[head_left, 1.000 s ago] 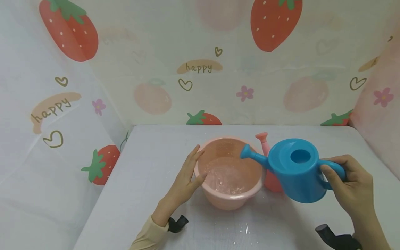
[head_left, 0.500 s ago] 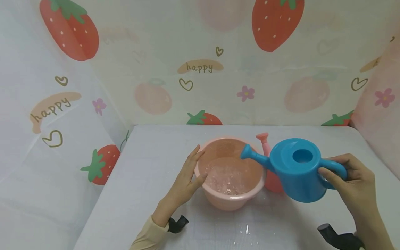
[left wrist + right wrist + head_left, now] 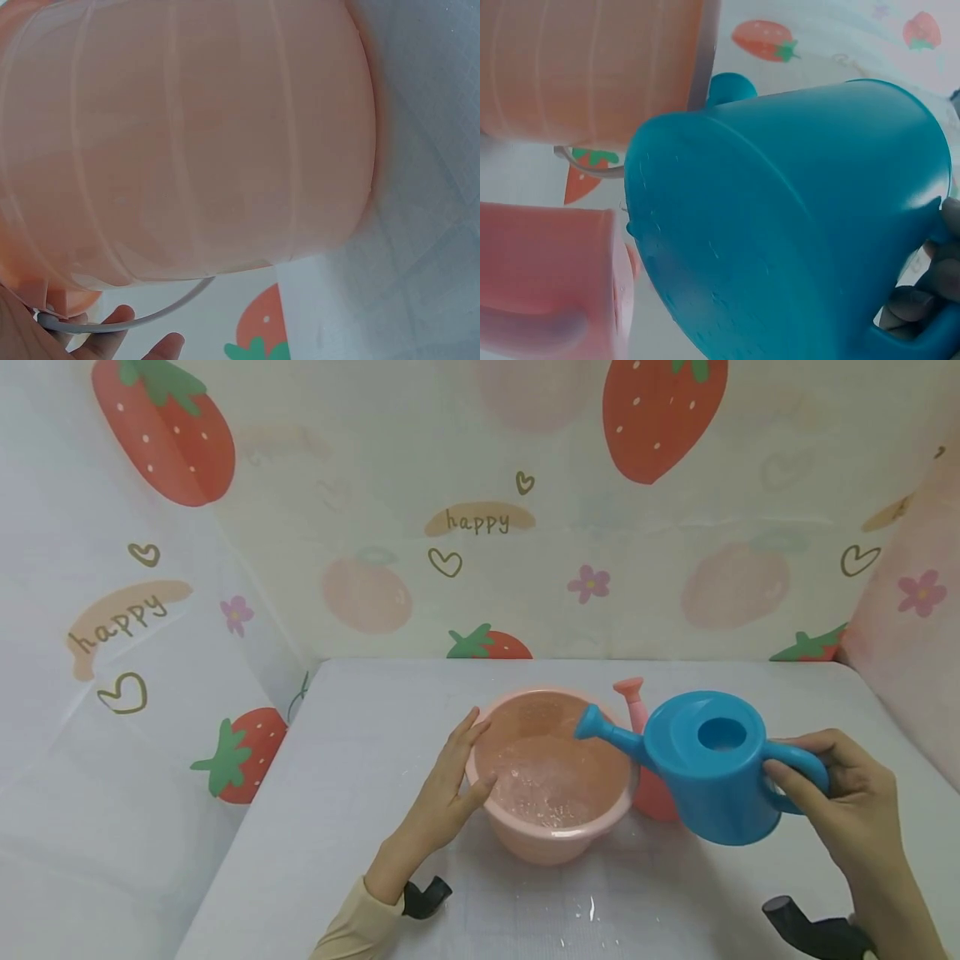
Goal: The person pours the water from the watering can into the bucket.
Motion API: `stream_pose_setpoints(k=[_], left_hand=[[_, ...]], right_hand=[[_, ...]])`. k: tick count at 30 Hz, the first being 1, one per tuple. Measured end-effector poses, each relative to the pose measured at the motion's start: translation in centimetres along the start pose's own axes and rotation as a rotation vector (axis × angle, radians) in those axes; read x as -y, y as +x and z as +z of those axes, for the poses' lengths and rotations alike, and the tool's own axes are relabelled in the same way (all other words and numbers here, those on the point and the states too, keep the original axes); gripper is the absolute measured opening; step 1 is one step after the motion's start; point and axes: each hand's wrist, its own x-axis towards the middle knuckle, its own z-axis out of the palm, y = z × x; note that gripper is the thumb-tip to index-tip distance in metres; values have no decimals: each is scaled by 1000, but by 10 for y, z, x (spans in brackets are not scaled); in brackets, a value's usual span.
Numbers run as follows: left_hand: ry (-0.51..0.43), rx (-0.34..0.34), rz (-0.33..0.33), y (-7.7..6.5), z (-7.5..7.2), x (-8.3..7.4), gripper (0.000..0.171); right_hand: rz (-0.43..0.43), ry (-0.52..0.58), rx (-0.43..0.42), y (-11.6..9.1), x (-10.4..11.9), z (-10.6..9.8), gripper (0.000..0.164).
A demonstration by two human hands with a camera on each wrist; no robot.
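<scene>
My right hand [image 3: 851, 797] grips the handle of a blue watering can [image 3: 723, 793], held up right of a pink bucket [image 3: 551, 843]. Its spout head reaches over the bucket's right rim. Clear water with ripples lies inside the bucket; no stream from the spout can be made out. My left hand [image 3: 442, 789] rests on the bucket's left rim, thumb over the edge and fingers extended. In the left wrist view, those fingers [image 3: 109, 341] lie loosely by the bucket's thin grey bail handle [image 3: 161, 311]. Wet drops cling to the can's underside in the right wrist view.
A pink watering can [image 3: 656, 797] stands on the table right of the bucket, partly hidden behind the blue one. Water drops [image 3: 592, 908] lie on the white tabletop [image 3: 390, 718] in front. Strawberry-print sheets [image 3: 360, 468] enclose the table's back and sides.
The ripples on the water in the bucket have shifted and look weaker. Both hands and the blue watering can have stayed almost in place.
</scene>
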Motion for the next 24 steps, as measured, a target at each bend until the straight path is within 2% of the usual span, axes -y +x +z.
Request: stream_pose_setpoints(k=[9, 13, 24], left_hand=[[-10, 5, 5, 0, 0, 0, 63], [-11, 4, 6, 1, -1, 0, 63], [-11, 2, 9, 0, 0, 2, 63]], right_hand=[[-20, -75, -73, -2, -6, 6, 19], [-40, -48, -94, -2, -8, 8, 19], [-51, -73, -147, -5, -12, 12, 20]])
